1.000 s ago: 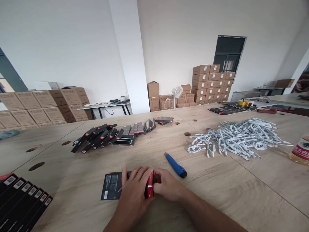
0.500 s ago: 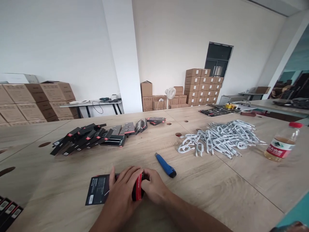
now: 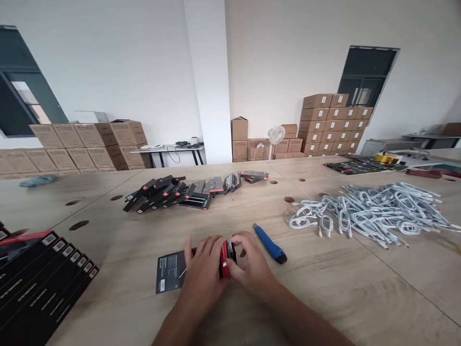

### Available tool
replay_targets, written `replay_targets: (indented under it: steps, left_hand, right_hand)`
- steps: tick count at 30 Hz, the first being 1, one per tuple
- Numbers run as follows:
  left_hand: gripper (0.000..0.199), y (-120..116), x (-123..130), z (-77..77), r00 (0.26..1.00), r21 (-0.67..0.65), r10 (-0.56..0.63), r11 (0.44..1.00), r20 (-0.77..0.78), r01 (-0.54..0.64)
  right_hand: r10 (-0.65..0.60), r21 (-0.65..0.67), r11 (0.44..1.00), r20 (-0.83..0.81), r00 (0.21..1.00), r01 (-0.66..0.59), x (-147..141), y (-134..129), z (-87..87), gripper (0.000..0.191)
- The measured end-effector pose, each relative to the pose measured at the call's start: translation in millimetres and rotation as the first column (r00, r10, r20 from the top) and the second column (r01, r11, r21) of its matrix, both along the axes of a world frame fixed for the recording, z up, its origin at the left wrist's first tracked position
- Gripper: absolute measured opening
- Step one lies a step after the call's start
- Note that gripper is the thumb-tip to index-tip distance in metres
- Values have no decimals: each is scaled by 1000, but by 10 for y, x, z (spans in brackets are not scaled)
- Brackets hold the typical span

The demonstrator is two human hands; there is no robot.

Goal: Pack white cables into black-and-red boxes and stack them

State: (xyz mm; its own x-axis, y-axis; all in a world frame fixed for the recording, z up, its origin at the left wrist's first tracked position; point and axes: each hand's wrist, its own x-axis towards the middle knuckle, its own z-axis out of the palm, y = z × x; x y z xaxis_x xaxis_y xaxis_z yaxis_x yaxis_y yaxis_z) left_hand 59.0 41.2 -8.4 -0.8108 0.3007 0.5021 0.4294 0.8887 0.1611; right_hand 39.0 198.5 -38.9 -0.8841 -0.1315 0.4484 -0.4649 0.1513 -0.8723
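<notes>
A small black and red box (image 3: 224, 262) lies between my hands on the wooden table, its right end toward my right hand and showing something pale inside. My left hand (image 3: 204, 269) is wrapped over the box from the left, covering much of it. The thumb and fingers of my right hand (image 3: 252, 264) grip the right end. A dark printed card or flat box panel (image 3: 169, 273) sticks out to the left from under my left hand. To the right of my hands lies a blue utility knife (image 3: 270, 244).
Black boxes (image 3: 158, 194) are heaped beyond my hands, and more stand in a row (image 3: 46, 283) at the left. Coiled white cables (image 3: 374, 214) form a pile at the right. Table holes (image 3: 78, 225) dot the surface.
The view has turned left, bringing the row of black boxes further in. My right fingers have spread somewhat at the box end, where a pale part now shows.
</notes>
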Motion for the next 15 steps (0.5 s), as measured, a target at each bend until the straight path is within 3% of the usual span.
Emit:
replay_targets:
  steps: [3, 5, 11, 15]
  left_hand:
    - [51, 4, -4, -3, 1000, 24, 23, 999, -12, -23]
    - [50, 1, -13, -5, 999, 32, 37, 999, -38, -36]
    - [51, 12, -17, -13, 992, -3, 57, 998, -115, -57]
    - [55, -9, -43, -30, 995, -32, 33, 999, -99, -36]
  right_hand:
    - [8, 131, 991, -175, 984, 15, -31, 59, -39, 33]
    - [-7, 156, 987, -201, 979, 39, -73, 84, -69, 31]
    - [28, 125, 992, -89, 996, -17, -69, -14, -58, 36]
    - [62, 3, 998, 53, 997, -63, -61, -75, -35, 20]
